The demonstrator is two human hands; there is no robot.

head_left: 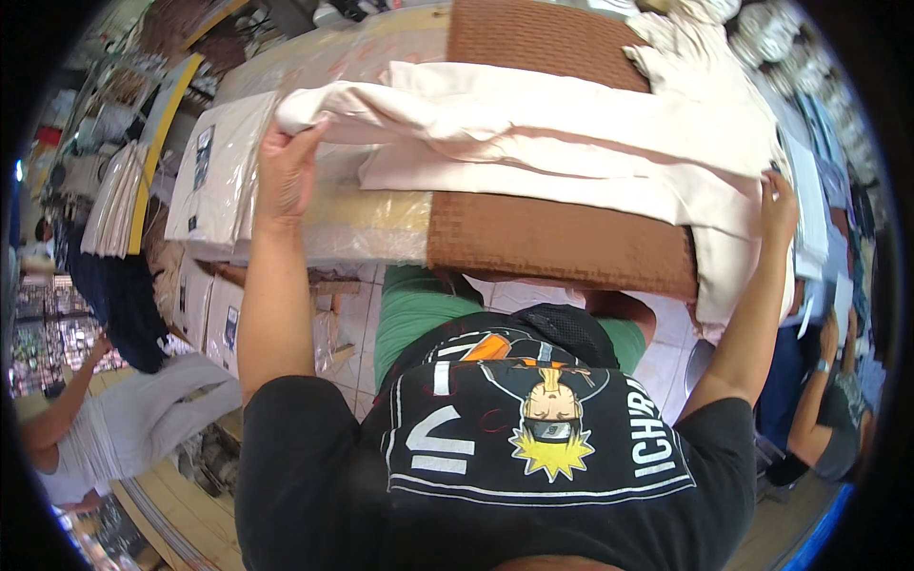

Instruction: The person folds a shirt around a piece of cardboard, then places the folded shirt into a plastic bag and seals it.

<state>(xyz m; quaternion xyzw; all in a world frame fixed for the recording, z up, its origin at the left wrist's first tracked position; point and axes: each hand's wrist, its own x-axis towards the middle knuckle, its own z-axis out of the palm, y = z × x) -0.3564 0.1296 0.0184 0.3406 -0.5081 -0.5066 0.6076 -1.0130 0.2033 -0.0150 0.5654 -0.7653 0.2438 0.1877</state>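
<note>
A cream-coloured garment lies stretched lengthwise across a brown textured mat, which serves as the flat working surface under it. The cloth is folded over on itself into a long band, and both hands keep it taut so the fold stays even.

The left hand is at the garment's left end, beyond the mat's left edge; its fingers are closed around a bunched corner of the fabric, thumb on top, lifting that end slightly off the surface. The right hand is at the opposite end, past the mat's right edge, where the fabric drops over the side. Its fingers press on or pinch the cloth there, but whether they are truly clamped on it cannot be told from this angle.

Left of the mat, under the left hand, the table carries clear plastic sheeting and a stack of flat packed garments in transparent bags, laid square, apparently finished pieces kept out of the way. Behind the mat more cream fabric is heaped loosely.

Further left of the mat, a person in light clothes bends over on the floor side. To the mat's right, another person in a dark top sits with an arm raised.
</note>
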